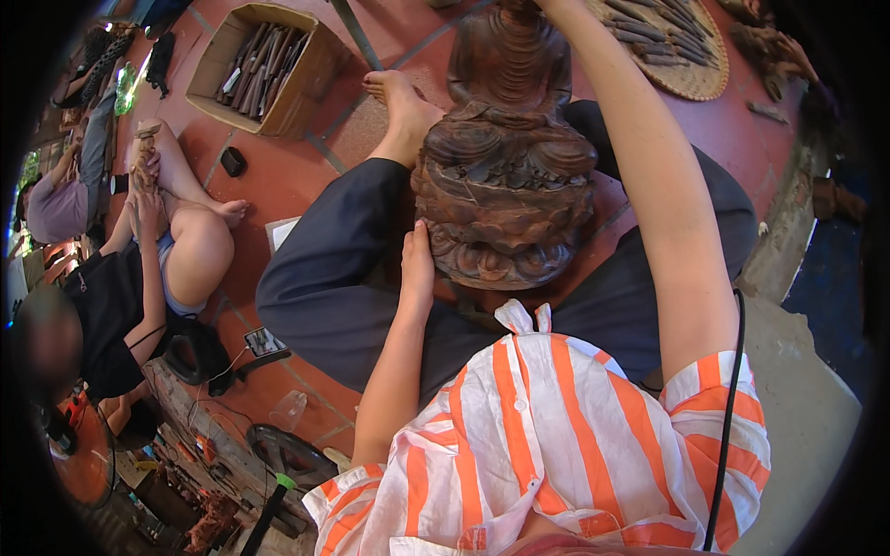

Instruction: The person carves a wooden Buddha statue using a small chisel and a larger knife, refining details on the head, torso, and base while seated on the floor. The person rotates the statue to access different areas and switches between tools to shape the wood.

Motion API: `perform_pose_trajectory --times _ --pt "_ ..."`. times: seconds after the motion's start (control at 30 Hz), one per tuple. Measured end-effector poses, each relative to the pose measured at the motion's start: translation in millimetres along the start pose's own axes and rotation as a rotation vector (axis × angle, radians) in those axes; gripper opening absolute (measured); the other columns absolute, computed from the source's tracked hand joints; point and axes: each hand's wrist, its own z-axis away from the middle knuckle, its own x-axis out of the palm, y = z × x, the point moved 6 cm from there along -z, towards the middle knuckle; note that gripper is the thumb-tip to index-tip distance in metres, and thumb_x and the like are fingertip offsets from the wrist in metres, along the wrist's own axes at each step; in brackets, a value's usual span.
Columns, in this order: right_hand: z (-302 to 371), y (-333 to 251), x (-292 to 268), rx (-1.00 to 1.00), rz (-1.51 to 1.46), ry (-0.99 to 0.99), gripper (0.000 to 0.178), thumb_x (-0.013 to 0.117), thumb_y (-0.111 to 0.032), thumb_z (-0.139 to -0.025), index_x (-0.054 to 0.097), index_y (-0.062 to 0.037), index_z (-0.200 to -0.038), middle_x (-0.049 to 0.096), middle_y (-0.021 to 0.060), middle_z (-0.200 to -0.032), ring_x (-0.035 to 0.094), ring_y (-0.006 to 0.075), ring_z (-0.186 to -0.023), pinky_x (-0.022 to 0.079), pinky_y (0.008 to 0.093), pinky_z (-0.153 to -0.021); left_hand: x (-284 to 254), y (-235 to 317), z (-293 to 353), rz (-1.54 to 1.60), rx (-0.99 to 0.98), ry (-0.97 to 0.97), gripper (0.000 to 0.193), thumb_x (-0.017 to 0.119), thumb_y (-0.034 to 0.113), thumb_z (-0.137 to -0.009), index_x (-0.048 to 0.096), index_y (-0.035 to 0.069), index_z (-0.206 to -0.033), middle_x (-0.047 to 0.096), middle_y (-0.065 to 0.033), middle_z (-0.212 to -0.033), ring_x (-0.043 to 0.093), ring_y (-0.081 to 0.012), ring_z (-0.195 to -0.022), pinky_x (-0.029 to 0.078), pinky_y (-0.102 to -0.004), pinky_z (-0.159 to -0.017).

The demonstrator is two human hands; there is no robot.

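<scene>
A dark brown carved wooden statue (pixel 505 195) of a seated figure stands upright on the floor between my bent legs. Its base is a broad block of carved petals and folds, and its top is cut off by the upper edge. My left hand (pixel 417 266) rests against the left side of this base, fingers stretched upward along the wood. My right arm reaches far forward past the statue. Only a bit of my right hand (pixel 553 5) shows, beside the statue's upper part; its fingers are out of the picture, so whatever it holds is hidden.
A cardboard box (pixel 301 88) of carving tools stands at the far left, and a round woven tray (pixel 709 83) with more tools lies far right. Another person (pixel 116 278) sits at the left, hands on a small carved figure (pixel 146 153). A phone (pixel 266 343) lies on the red tiles.
</scene>
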Motion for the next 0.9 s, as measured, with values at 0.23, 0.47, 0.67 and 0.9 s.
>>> perform_pose_trajectory --times 0.23,0.47,0.67,0.9 --pt "2.8 -2.9 0.7 0.057 -0.013 -0.017 0.039 0.046 -0.027 -0.097 0.066 0.0013 -0.081 0.066 0.0104 -0.071 0.062 0.0188 -0.067 0.048 0.0332 -0.064 -0.3 6.5 6.2 -0.009 -0.041 -0.006 0.05 0.041 0.041 -0.103 0.051 -0.001 -0.128 0.057 -0.0099 -0.122 0.054 -0.0168 -0.109 0.042 -0.0314 -0.095" --pt "2.0 -1.2 1.7 0.054 -0.053 -0.031 0.039 0.046 -0.028 -0.098 0.065 0.0019 -0.081 0.066 0.0094 -0.07 0.062 0.0178 -0.065 0.048 0.0323 -0.063 0.1 4.8 5.7 0.004 -0.032 -0.025 0.05 0.04 0.041 -0.103 0.051 -0.001 -0.127 0.057 -0.0099 -0.121 0.054 -0.0166 -0.108 0.042 -0.0312 -0.094" --pt "2.1 -2.7 0.9 0.034 -0.065 -0.032 0.039 0.046 -0.027 -0.098 0.065 0.0021 -0.081 0.066 0.009 -0.069 0.061 0.017 -0.064 0.048 0.0318 -0.061 1.3 6.6 7.3 0.01 -0.011 0.005 0.051 0.039 0.043 -0.102 0.054 -0.003 -0.118 0.06 -0.0136 -0.116 0.055 -0.0192 -0.106 0.041 -0.0322 -0.093" --pt "3.7 -0.3 0.1 0.08 -0.111 -0.041 0.039 0.046 -0.027 -0.099 0.065 0.0021 -0.081 0.065 0.0081 -0.067 0.06 0.0155 -0.06 0.047 0.0304 -0.057 2.5 12.3 11.5 0.003 0.006 0.036 0.051 0.038 0.043 -0.102 0.056 -0.004 -0.113 0.061 -0.0153 -0.113 0.054 -0.0203 -0.104 0.04 -0.0323 -0.092"
